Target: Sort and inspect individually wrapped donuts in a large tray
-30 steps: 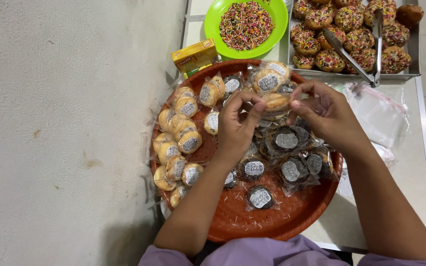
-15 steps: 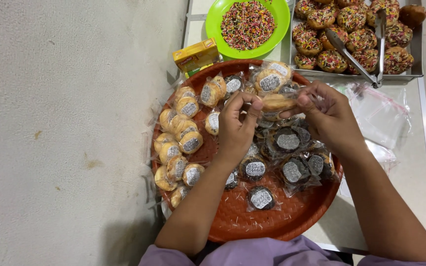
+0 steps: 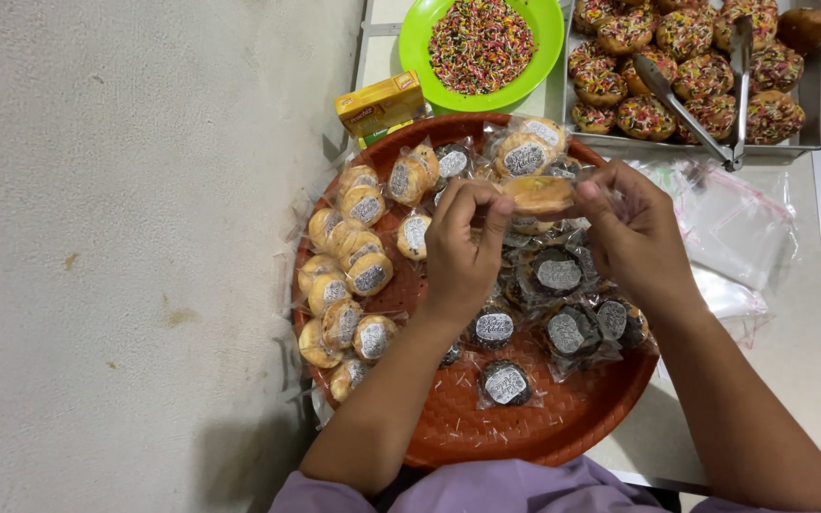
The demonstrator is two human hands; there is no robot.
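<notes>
A golden-brown pastry (image 3: 538,196) in clear wrap sits pinched between both hands above the round red tray (image 3: 525,432), toward its twelve o'clock edge. Left hand (image 3: 463,249) grips its nine o'clock end, fingers curled tight; right hand (image 3: 634,233) clamps the three o'clock end. Below, wrapped pale pastries (image 3: 353,271) crowd the tray's nine o'clock side, dark wrapped ones (image 3: 563,304) the centre. At twelve o'clock, a green bowl (image 3: 420,38) holds sprinkles (image 3: 480,43); at one o'clock, a metal tray (image 3: 810,114) carries sprinkled doughnuts (image 3: 686,33) and tongs (image 3: 696,109).

Left hand (image 3: 463,249) and right hand (image 3: 631,233) pinch wrapped golden pastry (image 3: 539,196) between them over round orange tray (image 3: 544,432) of bagged pastries; green sprinkle bowl (image 3: 420,38), tongs (image 3: 705,104) above.
</notes>
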